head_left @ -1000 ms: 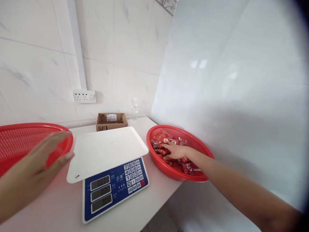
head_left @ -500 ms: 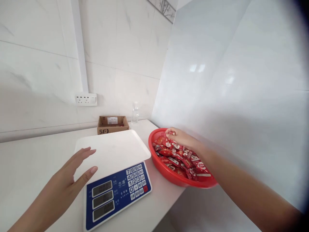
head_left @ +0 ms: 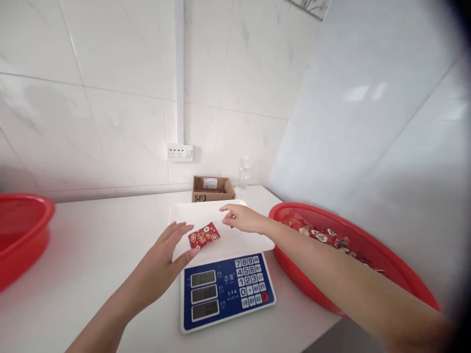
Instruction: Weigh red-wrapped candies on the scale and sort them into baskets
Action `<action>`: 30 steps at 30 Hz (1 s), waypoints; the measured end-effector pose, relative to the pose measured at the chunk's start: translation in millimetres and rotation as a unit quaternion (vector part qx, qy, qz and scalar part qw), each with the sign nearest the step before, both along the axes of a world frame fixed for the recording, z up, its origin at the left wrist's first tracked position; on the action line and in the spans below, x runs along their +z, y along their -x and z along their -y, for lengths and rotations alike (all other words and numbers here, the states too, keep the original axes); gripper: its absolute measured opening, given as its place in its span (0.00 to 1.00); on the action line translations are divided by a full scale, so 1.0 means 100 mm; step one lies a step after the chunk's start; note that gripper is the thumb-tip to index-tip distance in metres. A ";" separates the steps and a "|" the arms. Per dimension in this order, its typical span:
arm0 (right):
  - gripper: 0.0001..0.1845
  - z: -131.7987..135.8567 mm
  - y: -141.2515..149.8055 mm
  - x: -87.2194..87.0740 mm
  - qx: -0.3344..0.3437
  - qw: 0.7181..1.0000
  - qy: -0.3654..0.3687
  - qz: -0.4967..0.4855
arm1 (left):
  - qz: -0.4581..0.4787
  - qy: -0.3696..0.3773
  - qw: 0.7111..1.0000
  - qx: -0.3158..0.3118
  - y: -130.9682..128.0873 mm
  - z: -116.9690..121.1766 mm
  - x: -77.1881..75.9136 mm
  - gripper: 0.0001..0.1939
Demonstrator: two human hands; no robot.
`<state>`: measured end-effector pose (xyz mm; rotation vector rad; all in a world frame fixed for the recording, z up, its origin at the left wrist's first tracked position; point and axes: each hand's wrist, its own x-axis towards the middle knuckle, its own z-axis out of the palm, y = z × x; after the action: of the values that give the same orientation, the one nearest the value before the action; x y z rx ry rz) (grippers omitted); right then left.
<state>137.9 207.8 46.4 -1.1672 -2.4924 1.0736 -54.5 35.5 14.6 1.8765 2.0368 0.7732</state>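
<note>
A platform scale (head_left: 228,294) with a blue keypad panel and a white pan (head_left: 239,242) stands in front of me. On the pan lies a flat red candy packet (head_left: 204,236) with white flower prints. My left hand (head_left: 167,255) is open at the pan's left edge, thumb and fingers apart beside that packet; whether it touches is unclear. My right hand (head_left: 241,218) is over the pan with its index finger out. Bits of red show between its thumb and curled fingers, apparently another packet, mostly hidden. Red packets (head_left: 322,236) fill part of a red basket (head_left: 305,274) at right.
A second red basket (head_left: 27,240) stands at the left edge. Behind the scale are a small cardboard box (head_left: 213,197) and a clear bottle (head_left: 243,174). A socket (head_left: 180,153) is on the tiled wall. The white table's (head_left: 121,220) near right edge runs below the basket.
My right hand has moved left from the basket to over the scale pan. A red packet now lies on the pan. The view has turned left, bringing in the second basket.
</note>
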 end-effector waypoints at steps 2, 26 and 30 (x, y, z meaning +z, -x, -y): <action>0.25 0.02 -0.01 -0.04 0.004 1.000 0.021 -0.013 | -0.036 0.021 0.999 -0.028 -0.01 -0.02 -0.04 0.30; 0.46 0.13 -1.79 -0.27 -0.106 0.963 -0.042 0.243 | -0.168 -0.010 0.982 -0.083 -0.02 -0.13 -0.40 0.27; 0.32 0.09 -1.91 -0.40 -0.126 0.961 -0.127 0.209 | -0.177 -0.001 0.981 -0.083 -0.03 -0.12 -0.40 0.27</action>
<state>328.7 198.8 6.0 -1.7106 -2.5705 0.4605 -51.9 47.5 -25.2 2.2843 2.0325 0.4231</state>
